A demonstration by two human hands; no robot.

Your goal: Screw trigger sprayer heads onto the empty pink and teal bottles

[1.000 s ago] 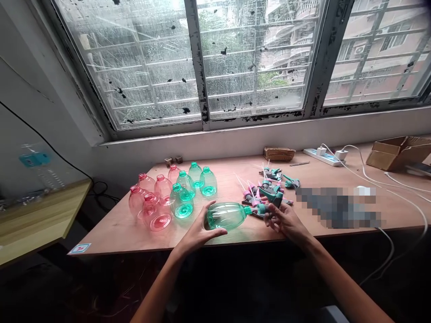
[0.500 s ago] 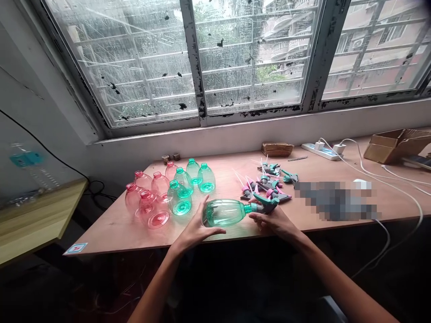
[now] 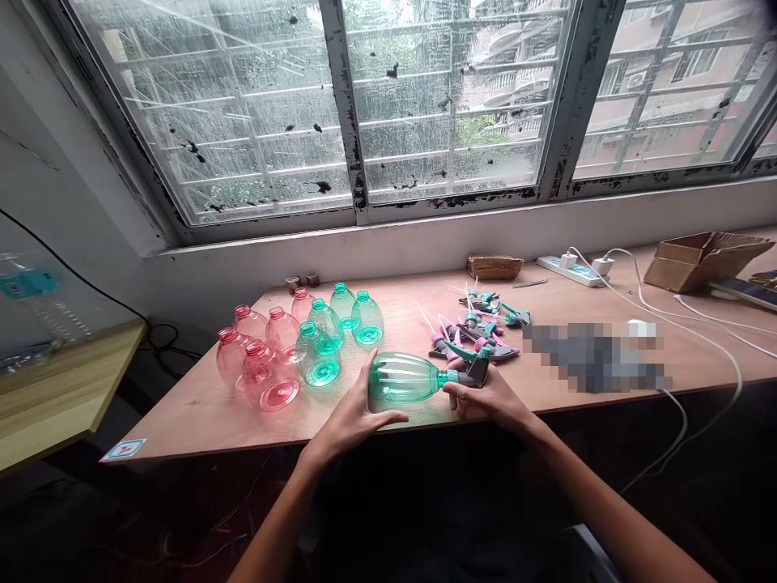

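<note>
The clear green plastic bottle is held sideways over the near part of the pale wooden desk, neck to the right. The desk's near edge runs on the person's side of it. Wood surface shows beyond it, between the standing bottles and the loose sprayers, and also far left of it. Count: left of it, four upright green bottles and five upright red bottles; beyond it to the right, two white plugs in one white power strip. The loose teal, pink and grey spray heads overlap; their number cannot be told. The left hand cups its base, thumb spread from the fingers along the near side. The right hand, forearm angled in from lower right, has its fingers clamped on the grey-and-teal spray head at its neck
</note>
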